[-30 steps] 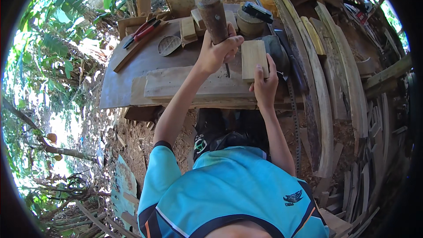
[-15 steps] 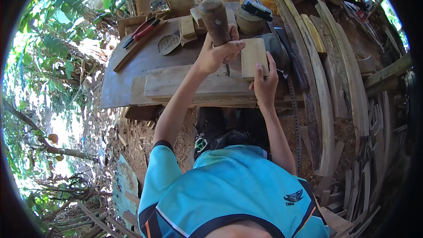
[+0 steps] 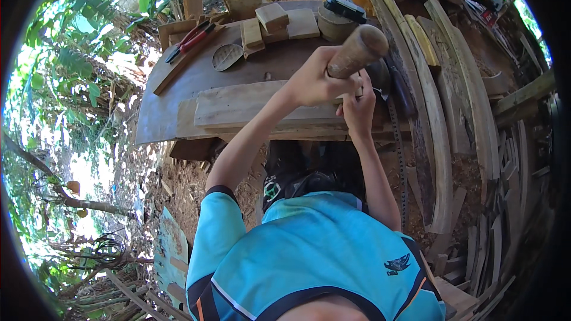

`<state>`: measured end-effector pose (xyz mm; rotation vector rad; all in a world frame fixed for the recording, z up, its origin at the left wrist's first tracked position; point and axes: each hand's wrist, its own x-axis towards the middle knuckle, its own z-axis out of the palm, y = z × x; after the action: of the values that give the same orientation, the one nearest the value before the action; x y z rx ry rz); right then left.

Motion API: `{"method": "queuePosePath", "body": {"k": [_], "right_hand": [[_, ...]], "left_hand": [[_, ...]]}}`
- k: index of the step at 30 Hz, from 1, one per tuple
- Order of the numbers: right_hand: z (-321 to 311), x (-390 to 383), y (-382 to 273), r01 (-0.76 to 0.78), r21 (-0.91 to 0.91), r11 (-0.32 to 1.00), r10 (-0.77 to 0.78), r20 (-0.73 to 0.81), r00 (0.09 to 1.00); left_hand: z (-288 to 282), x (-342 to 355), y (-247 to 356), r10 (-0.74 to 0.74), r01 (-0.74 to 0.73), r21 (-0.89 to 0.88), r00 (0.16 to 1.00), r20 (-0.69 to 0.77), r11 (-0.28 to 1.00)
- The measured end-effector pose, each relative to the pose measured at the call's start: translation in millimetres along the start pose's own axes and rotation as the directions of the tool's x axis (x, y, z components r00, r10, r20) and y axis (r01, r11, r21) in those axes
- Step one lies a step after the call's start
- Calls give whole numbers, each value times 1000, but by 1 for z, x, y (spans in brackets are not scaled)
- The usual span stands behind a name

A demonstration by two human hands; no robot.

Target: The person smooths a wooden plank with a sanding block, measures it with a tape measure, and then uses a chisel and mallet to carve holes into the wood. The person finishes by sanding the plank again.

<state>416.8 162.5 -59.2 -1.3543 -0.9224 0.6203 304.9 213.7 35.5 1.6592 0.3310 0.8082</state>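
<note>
Outdoors, a table (image 3: 169, 113) bears a board (image 3: 232, 105) and pot (image 3: 333, 28); left hand (image 3: 316, 78) grips a handle (image 3: 355, 52); right hand (image 3: 360, 112) curls, hold unclear.

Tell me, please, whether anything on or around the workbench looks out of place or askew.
One mild oddity: at the far side of the workbench, a dark, boxy object lies slantwise on a round container, seemingly jutting past its rim on the right, so its perch looks a little precarious.

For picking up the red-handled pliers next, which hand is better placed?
Probably the left hand: it is nearer the red-handled pliers, while the right hand sits farther off, beyond it. But the left grips a wooden handle, so it would likely need to put that down first.
</note>
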Motion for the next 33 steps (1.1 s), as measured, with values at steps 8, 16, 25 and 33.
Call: {"method": "queuePosePath", "body": {"k": [8,16,25,33], "right_hand": [[-51,30,-150,552,-135,823,-559,-23,829],[-65,39,-222,700,-439,563,-384,611,692],[-59,39,-216,885,-422,198,-463,755,464],[-66,33,-158,740,-346,577,-604,429,672]], "left_hand": [[-13,-6,-17,94,-85,61,984,-153,995],[-19,-7,-15,-14,19,23,984,-176,1000],[-16,-6,-17,-15,12,-24,994,-111,1000],[-4,-76,-47,615,-572,244,772,-160,783]]}}
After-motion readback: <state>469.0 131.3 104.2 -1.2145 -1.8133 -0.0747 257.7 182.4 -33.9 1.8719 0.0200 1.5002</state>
